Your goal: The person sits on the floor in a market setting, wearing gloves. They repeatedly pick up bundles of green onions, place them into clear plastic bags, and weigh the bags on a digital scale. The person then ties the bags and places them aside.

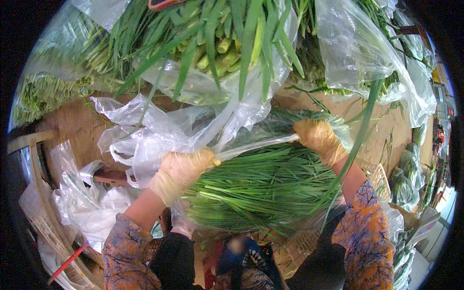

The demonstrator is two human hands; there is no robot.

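Both of my hands wear thin yellowish gloves. My left hand [185, 171] grips one end of the gathered edge of a clear plastic bag [259, 145]. The other end of that edge is in my right hand [319, 139], and the film between them is stretched taut. Directly below it lies a large bundle of long green leafy stalks, likely garlic chives [253, 188], pale ends to the left, partly under clear film. White plastic bags [152, 134] lie crumpled beside and beyond my left hand.
Heaped leafy greens with thick cut stems [224, 58] rest in plastic at the top. Bagged greens [355, 47] lie at upper right. White plastic bags [90, 214] pile up at lower left, near a metal frame [36, 166]. A plastic basket [380, 181] stands right.
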